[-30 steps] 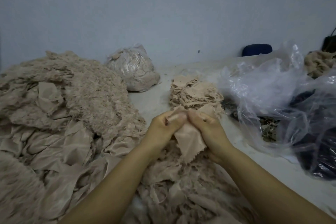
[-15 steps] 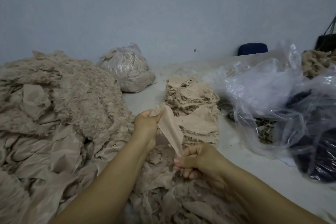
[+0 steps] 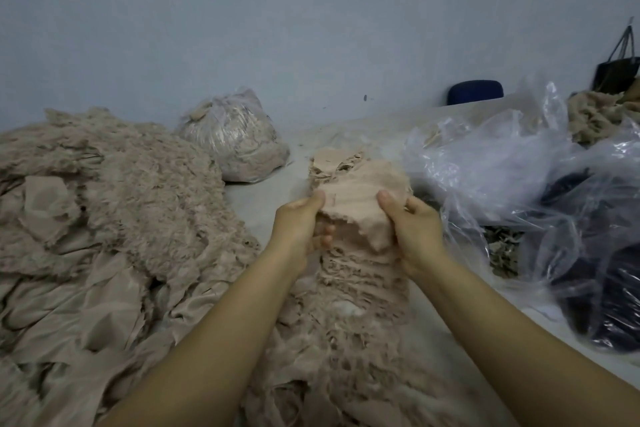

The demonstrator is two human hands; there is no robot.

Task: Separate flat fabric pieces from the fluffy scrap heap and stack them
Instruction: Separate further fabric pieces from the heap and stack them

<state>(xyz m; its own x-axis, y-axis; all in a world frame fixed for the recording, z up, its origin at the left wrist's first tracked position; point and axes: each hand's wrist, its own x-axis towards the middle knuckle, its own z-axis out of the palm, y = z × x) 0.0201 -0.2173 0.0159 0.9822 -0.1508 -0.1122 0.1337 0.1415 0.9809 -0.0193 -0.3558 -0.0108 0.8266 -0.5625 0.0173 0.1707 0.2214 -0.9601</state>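
Gripping flat fabric piece [image 3: 360, 204] at both edges: left hand [image 3: 299, 225] pinching at 9 o'clock, right hand [image 3: 415, 232] at 3 o'clock, thumbs on top. Lying spread over the stack [image 3: 363, 274]. Fluffy scrap heap [image 3: 114, 184] sitting at 9 o'clock; plastic bags [image 3: 519, 166] at 3 o'clock.

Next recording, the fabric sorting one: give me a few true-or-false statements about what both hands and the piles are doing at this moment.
1. Both hands hold one flat fabric piece. True: the left hand and the right hand grip its two sides.
2. The piece is held over the stack of flat pieces. True.
3. The fluffy scrap heap lies to the person's right. False: it lies to the left.
4. The tied bag of scraps stands by the wall. True.
5. The loose clear plastic bags lie left of the stack. False: they lie to its right.
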